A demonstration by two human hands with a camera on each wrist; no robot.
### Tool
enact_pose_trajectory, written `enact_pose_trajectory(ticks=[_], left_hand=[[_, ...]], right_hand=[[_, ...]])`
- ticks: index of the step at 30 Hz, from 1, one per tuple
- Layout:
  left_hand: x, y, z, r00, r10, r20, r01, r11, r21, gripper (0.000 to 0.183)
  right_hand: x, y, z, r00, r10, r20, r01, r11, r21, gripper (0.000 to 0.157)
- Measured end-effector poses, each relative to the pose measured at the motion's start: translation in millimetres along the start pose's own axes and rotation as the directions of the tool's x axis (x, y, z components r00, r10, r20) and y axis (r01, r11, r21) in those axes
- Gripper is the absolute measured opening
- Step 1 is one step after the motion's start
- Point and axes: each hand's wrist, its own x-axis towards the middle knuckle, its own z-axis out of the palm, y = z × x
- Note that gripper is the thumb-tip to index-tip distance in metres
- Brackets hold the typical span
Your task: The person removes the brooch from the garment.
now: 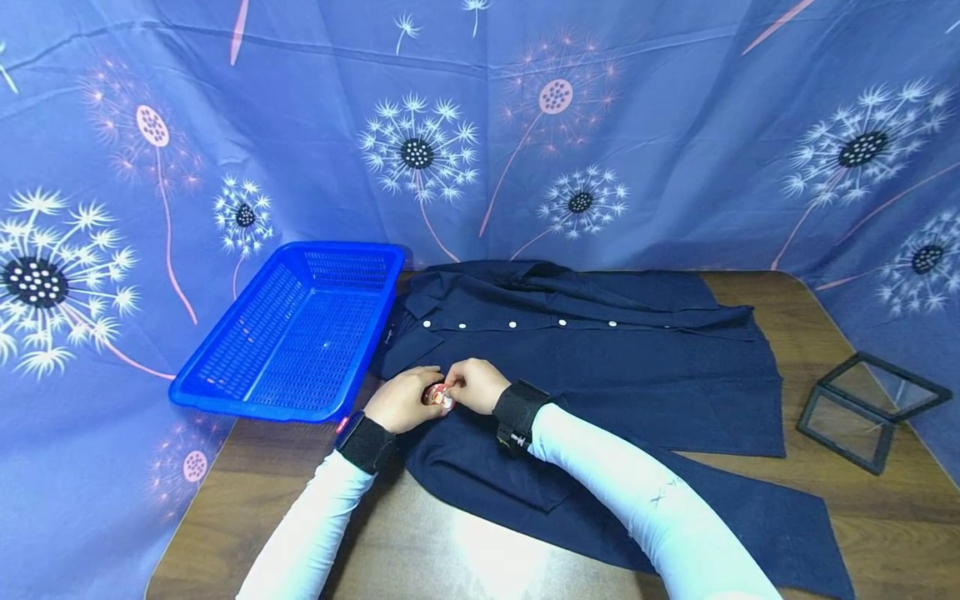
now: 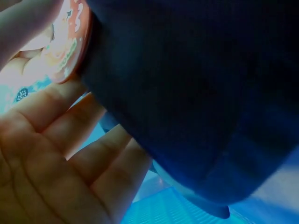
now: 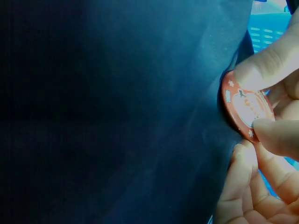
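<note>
A dark navy button-up shirt lies spread on the table, its white buttons in a row. At its near shoulder a round red badge with a white cartoon-like picture sits against the cloth, also large in the right wrist view. My left hand pinches the badge and cloth from the left, thumb on the badge's face; its other fingers reach behind the cloth in the left wrist view. My right hand pinches the badge from the other side, thumb on its face. The badge's back is hidden.
A blue plastic basket stands at the left, close beside the shirt's collar. A black-framed folding stand with clear panels is at the right table edge. Behind the wooden table hangs a blue dandelion-print cloth.
</note>
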Motion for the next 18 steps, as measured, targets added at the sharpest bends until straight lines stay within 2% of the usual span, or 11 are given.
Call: enact_pose_trajectory(ticks=[5, 18], left_hand=[[0.2, 1.1, -0.8, 0.999, -0.019, 0.044, 0.018, 1.0, 0.021, 0.054], [-0.6, -5.1, 1.4, 0.998, -0.019, 0.065, 0.019, 1.0, 0.004, 0.051]], right_hand=[[-1.2, -1.9, -3.1, 1.0, 0.019, 0.009, -0.019, 1.0, 0.012, 0.004], [-1.9, 0.8, -3.4, 1.0, 0.018, -0.001, -0.018, 0.998, 0.067, 0.003]])
